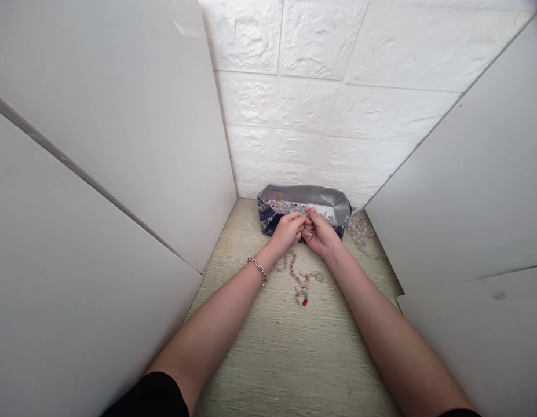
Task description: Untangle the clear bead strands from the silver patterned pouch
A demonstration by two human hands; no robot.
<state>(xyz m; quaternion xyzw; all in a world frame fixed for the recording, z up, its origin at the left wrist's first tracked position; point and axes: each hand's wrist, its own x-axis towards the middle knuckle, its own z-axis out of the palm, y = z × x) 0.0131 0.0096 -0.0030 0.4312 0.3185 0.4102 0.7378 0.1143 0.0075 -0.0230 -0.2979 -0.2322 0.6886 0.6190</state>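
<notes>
My left hand (288, 229) and my right hand (318, 233) meet over the front rim of a dark blue patterned container (266, 219) with a silvery lining. Fingers of both are pinched together; what lies between the fingertips is too small to make out. Inside the container are loose beads (280, 205), pinkish, clear and red. Below my hands, a string of small colored beads (293, 271) lies curled on the wooden surface (268, 347), with red beads at its near end. A chain bracelet circles my left wrist.
A heap of pale beaded strands (360, 227) lies right of the container. White panels stand close on the left (120, 145) and right (468, 202). Behind the container rises a white brick-textured wall (285, 104).
</notes>
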